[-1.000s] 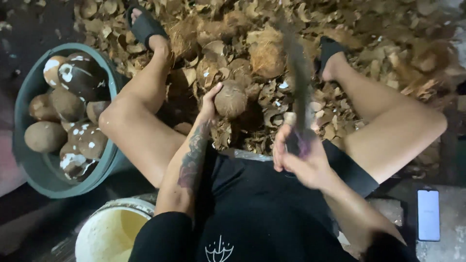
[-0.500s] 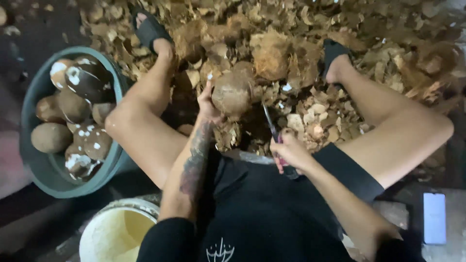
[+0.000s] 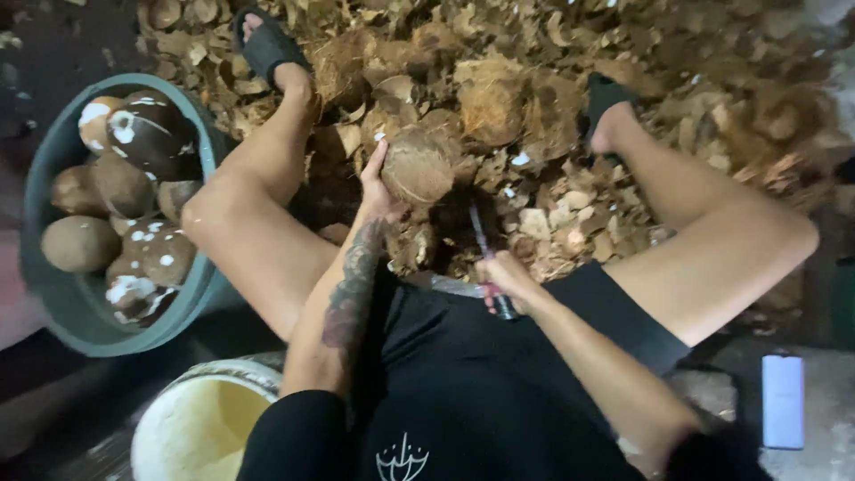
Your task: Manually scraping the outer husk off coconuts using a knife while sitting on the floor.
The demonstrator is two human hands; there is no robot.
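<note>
Coconut (image 3: 417,166) against left hand (image 3: 378,189) fingers, knife (image 3: 485,254) below

Left hand (image 3: 378,191) cupped forward, right hand (image 3: 503,278) fisted near lap

The dark, dusty ground (image 3: 53,419) is covered across its upper half by a thick heap of dry brown coconut husk pieces and shell shards (image 3: 677,53). Several rough, fibrous husked coconuts (image 3: 488,109) are bedded in that heap. A round grey-green plastic tub filled with brown, partly peeled coconuts (image 3: 85,325) is set on the ground at the left. A white plastic bucket with a pale yellowish inside (image 3: 200,428) is placed just below the tub. A flat rectangular phone with a pale screen (image 3: 783,401) is laid on a lighter concrete patch at the lower right.
</note>
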